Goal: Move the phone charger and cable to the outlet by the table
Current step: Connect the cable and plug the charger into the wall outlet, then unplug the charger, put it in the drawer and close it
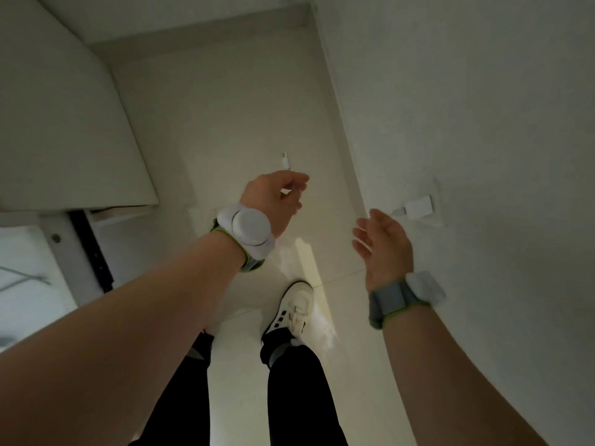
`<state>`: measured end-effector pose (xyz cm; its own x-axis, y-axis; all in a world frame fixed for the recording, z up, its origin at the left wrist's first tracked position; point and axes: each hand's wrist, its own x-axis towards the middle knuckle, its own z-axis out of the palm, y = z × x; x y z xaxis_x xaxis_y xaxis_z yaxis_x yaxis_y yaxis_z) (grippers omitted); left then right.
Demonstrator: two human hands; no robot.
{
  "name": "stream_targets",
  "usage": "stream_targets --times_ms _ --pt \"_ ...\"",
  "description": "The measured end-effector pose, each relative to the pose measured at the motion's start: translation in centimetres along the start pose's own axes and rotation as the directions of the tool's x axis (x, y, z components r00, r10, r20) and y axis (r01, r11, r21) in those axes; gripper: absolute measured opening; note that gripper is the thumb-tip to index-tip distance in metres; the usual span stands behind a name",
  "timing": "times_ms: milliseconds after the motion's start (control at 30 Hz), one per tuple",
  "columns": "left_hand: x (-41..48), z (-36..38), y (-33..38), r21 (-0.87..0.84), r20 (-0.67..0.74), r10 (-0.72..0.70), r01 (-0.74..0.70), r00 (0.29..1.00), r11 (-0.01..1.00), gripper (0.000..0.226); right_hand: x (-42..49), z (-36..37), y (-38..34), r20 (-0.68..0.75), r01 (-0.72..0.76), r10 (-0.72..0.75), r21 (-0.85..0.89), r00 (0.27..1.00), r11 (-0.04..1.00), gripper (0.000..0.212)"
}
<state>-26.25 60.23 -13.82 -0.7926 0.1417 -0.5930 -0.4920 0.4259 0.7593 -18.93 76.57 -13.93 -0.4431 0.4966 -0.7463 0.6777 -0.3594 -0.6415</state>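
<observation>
In the head view, the left hand (277,197) is curled around a thin white cable (286,162). The small plug end of the cable stands out above the fingers, over the pale floor (231,107). The right hand (384,246) is wide with relaxed fingers and holds nothing. It is just beside the white square phone charger (418,206), which sits on the white wall (483,123) with 1 short connector in its side. 1 white shoe (297,305) stands on the floor.
</observation>
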Motion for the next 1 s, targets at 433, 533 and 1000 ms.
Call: stream_targets --times_ms 433,533,1000 --pt "-6.4 -19.8 6.1 -0.302 -0.387 0.027 -0.154 0.922 0.941 0.029 -12.0 16.1 -5.5 0.563 0.548 -0.332 -0.270 0.757 0.792 0.024" --pt "-8.5 -24.8 5.9 0.318 -0.349 0.140 -0.024 0.927 0.948 0.027 -15.1 19.6 -7.6 0.609 0.653 -0.424 -0.213 0.671 0.726 0.018" --pt "-14.8 -44.5 3.6 0.284 -0.693 0.222 -0.024 0.686 0.959 0.027 -22.4 31.6 -9.9 0.655 0.772 -0.414 -0.490 0.632 0.405 0.013"
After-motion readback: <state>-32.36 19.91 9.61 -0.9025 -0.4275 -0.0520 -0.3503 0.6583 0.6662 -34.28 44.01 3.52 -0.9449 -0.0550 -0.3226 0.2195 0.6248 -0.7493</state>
